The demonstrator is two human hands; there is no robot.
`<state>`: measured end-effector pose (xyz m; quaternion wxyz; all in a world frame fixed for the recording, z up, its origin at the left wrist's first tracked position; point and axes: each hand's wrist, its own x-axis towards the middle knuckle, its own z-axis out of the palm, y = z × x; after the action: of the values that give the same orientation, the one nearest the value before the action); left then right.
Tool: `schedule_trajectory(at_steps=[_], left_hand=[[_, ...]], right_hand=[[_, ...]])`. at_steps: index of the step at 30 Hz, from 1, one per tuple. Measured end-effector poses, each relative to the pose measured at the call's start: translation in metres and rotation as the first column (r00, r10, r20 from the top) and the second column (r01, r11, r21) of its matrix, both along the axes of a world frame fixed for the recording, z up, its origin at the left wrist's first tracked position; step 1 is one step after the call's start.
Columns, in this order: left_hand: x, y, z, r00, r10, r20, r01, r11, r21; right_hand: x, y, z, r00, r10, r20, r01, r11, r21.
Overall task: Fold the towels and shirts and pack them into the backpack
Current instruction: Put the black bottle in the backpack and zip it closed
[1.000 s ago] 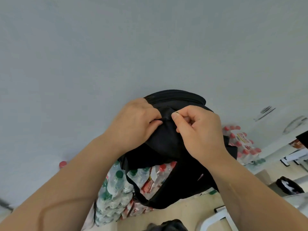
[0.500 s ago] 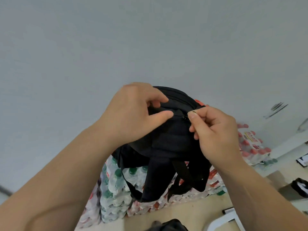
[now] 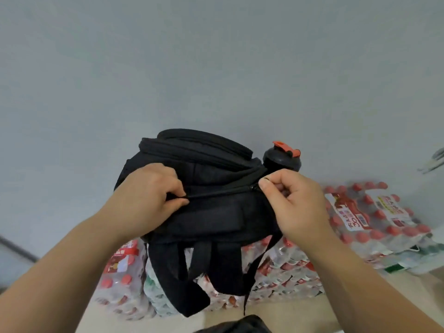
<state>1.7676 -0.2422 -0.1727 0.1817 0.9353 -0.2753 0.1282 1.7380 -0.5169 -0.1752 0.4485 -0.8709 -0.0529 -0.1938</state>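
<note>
The black backpack sits between both hands, in front of a grey wall and above shrink-wrapped packs of bottled water. It looks full and rounded, with its padded straps hanging down. A zipper runs across its top. The left hand pinches the fabric at one end of that line with curled fingers. The right hand pinches the zipper pull at the other end. A black bottle with a red cap stands at the backpack's right side.

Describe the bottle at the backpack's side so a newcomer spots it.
Find the black backpack held before the grey wall. At its upper right, above the right hand, sits a bottle: black lid, orange tab, unlike the clear red-capped bottles below.
</note>
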Motion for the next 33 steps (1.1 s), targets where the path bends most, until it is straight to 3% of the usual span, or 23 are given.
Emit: schedule_trajectory(at_steps=[3, 6, 7, 9, 11, 15, 18, 24, 28, 33], left_hand=[[-0.006, -0.023, 0.014, 0.983, 0.089, -0.162, -0.1, 0.993, -0.058], [-0.013, -0.07, 0.048, 0.966, 0.148, -0.211, -0.19, 0.962, -0.194], [-0.015, -0.091, 0.057, 0.968, 0.152, -0.2, -0.182, 0.973, -0.14], [-0.015, -0.129, 0.065, 0.975, 0.172, -0.139, -0.155, 0.98, 0.126], [-0.013, -0.156, 0.059, 0.97, 0.223, -0.096, -0.176, 0.919, 0.353], [-0.014, -0.176, 0.042, 0.939, 0.315, -0.137, -0.219, 0.857, 0.466], [-0.02, -0.178, 0.03, 0.953, 0.283, -0.109, -0.2, 0.856, 0.477], [-0.028, -0.161, 0.039, 0.94, 0.339, 0.038, -0.327, 0.862, 0.389], [-0.025, -0.159, 0.047, 0.897, 0.439, 0.047, -0.425, 0.831, 0.359], [-0.014, -0.216, 0.047, 0.927, 0.373, 0.027, -0.361, 0.875, 0.322]], right_hand=[[0.006, -0.016, -0.013, 0.991, 0.115, -0.072, -0.106, 0.987, 0.121], [0.009, -0.033, -0.019, 0.977, 0.193, -0.095, -0.16, 0.947, 0.278], [0.009, -0.038, -0.02, 0.97, 0.225, -0.089, -0.186, 0.93, 0.317], [0.008, -0.045, -0.024, 0.947, 0.312, -0.075, -0.264, 0.89, 0.373], [0.01, -0.054, -0.029, 0.912, 0.403, -0.071, -0.344, 0.85, 0.399], [0.022, -0.071, -0.044, 0.868, 0.491, -0.069, -0.435, 0.821, 0.371], [0.029, -0.079, -0.054, 0.855, 0.515, -0.056, -0.47, 0.817, 0.333], [0.053, -0.107, -0.058, 0.915, 0.395, -0.081, -0.332, 0.852, 0.405], [0.078, -0.131, -0.067, 0.94, 0.3, -0.164, -0.2, 0.871, 0.448], [0.082, -0.134, -0.071, 0.92, 0.346, -0.181, -0.194, 0.807, 0.557]])
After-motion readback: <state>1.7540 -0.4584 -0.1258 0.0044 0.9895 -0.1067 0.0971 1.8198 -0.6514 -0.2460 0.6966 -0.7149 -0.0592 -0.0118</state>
